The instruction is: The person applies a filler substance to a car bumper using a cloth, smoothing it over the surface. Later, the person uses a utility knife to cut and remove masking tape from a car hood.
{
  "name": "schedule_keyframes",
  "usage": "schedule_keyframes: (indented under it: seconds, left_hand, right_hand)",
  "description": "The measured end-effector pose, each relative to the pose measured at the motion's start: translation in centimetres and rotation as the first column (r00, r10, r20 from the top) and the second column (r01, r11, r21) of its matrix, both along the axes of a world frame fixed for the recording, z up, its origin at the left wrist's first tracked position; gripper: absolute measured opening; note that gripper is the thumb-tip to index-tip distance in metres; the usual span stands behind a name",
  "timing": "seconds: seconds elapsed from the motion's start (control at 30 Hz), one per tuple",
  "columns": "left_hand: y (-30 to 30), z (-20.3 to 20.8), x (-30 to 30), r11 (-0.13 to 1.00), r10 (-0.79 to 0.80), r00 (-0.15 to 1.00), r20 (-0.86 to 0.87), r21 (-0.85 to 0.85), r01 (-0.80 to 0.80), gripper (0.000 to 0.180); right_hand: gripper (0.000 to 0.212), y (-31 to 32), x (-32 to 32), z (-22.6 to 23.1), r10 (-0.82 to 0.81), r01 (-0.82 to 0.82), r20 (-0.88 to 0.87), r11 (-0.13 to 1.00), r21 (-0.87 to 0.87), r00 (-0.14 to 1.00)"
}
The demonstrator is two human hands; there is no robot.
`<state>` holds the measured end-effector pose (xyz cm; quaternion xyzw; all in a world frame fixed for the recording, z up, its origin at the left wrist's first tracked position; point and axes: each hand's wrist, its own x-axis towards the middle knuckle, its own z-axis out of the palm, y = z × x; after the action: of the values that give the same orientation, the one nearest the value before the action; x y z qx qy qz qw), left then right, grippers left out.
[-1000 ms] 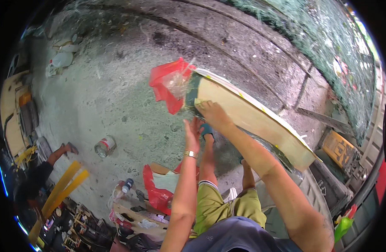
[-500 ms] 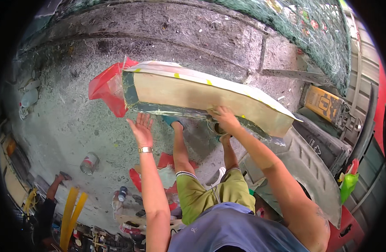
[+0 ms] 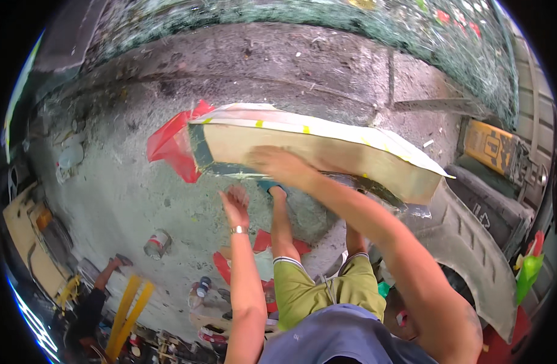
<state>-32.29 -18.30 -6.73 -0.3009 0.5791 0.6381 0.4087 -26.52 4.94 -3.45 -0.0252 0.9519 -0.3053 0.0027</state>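
Observation:
A long, slightly bent box-shaped part (image 3: 345, 153) lies across the view in front of me, its beige side facing me and dark grey along its lower edge and left end. White sheeting (image 3: 333, 124) with small yellow marks runs along its top edge. Against the beige face, toward its left half, my right hand (image 3: 278, 162) is stretched out flat, blurred by motion. My left hand (image 3: 235, 205) is just below the part's left end, apart from it, palm up with loosely bent fingers and nothing in it. Red plastic sheeting (image 3: 175, 142) hangs at that left end.
A grey fender-like panel (image 3: 466, 249) stands at my right, near a yellow-labelled box (image 3: 494, 145). A can (image 3: 158, 243) sits on the floor at left, and red scraps (image 3: 224, 267) lie by my feet. Another person (image 3: 96, 303) is at lower left, near yellow strips (image 3: 125, 309).
My right hand has slid leftward and up from the part's lower edge onto its beige face. The fingers of my left hand have bent. The whole view has shifted slightly.

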Motion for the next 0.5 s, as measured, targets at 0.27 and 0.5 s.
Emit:
schedule_keyframes:
  seconds: [0.27,0.5]
  left_hand:
    - [3.0,1.1,8.7,0.979,-0.191,0.970,0.152,0.105,0.177,0.064]
    - [8.7,1.9,15.3,0.938,-0.342,0.905,0.252,0.154,0.311,0.063]
  right_hand:
    - [0.047,1.1,1.7,-4.7,0.194,-0.194,-0.053,0.981,0.017,0.979]
    - [0.049,7.2,14.5,-3.4,0.182,-0.184,0.128,0.983,0.003,0.975]
